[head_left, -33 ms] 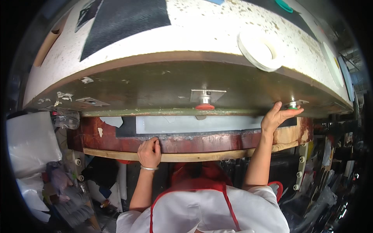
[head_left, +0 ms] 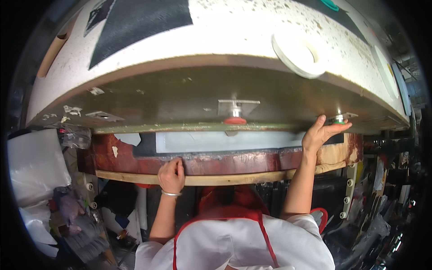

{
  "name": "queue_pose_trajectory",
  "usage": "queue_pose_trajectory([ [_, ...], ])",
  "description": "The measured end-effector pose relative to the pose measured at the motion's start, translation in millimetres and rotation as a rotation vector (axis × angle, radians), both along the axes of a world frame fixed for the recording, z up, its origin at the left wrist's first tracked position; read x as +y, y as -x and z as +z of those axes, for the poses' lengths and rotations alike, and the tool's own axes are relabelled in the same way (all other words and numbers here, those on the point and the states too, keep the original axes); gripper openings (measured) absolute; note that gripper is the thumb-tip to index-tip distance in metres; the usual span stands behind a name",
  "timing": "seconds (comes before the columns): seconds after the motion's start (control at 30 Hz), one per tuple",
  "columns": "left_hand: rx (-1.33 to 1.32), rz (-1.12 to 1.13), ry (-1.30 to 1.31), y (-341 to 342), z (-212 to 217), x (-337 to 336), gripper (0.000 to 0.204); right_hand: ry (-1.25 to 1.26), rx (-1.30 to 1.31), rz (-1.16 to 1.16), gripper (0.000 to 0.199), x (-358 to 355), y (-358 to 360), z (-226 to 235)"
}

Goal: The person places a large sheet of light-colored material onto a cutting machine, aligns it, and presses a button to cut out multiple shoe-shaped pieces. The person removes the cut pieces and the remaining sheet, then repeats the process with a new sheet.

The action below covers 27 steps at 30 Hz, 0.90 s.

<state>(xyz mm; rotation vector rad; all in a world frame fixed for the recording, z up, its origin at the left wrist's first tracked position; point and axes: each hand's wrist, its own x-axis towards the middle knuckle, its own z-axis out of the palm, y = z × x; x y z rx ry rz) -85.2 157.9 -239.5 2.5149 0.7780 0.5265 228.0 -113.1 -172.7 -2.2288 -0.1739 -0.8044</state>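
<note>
My right hand point(head_left: 318, 136) is raised to the green push button point(head_left: 338, 122) on the dark green machine front point(head_left: 180, 96). Its fingers are stretched out and touch or nearly touch the button, with the thumb apart. My left hand point(head_left: 171, 174) rests at the front of the dark red bed point(head_left: 252, 163), its fingers curled in and nothing visible in them. A bracelet point(head_left: 171, 194) circles that wrist. Behind the hand lie a black sheet point(head_left: 146, 146) and a pale, flat panel point(head_left: 193, 142), partly hidden under the machine front. A red push button point(head_left: 235, 120) sits left of the green one.
On the machine's white top point(head_left: 225, 31) lie a white tape roll point(head_left: 299, 54) and a black ribbed sheet point(head_left: 141, 29). A wooden strip point(head_left: 225, 180) edges the bed. Clear plastic sheets point(head_left: 38, 159) are piled at the left. Clutter crowds the right side.
The view has shifted slightly, so the machine front and top sit a little higher and further left. Both hands keep their places and poses.
</note>
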Motion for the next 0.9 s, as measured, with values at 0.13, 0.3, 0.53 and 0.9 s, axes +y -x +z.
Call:
queue_pose_trajectory([
  [0.13,-0.024,0.002,-0.006,-1.4,7.0,-0.3,0.006,-0.158,0.167,0.15,0.087,-12.8,45.0,10.4],
  [0.3,-0.066,0.001,-0.002,7.5,-1.8,-4.2,0.004,0.08,0.383,0.611,0.023,-21.7,151.3,-30.9],
  [0.53,-0.056,0.016,0.043,42.9,-8.1,-28.1,0.003,0.118,0.58,0.678,0.009,-65.0,189.3,-45.7],
  [0.9,0.076,-0.128,-0.035,158.0,12.6,-96.2,0.006,0.335,0.501,0.685,0.097,59.4,224.2,-32.2],
])
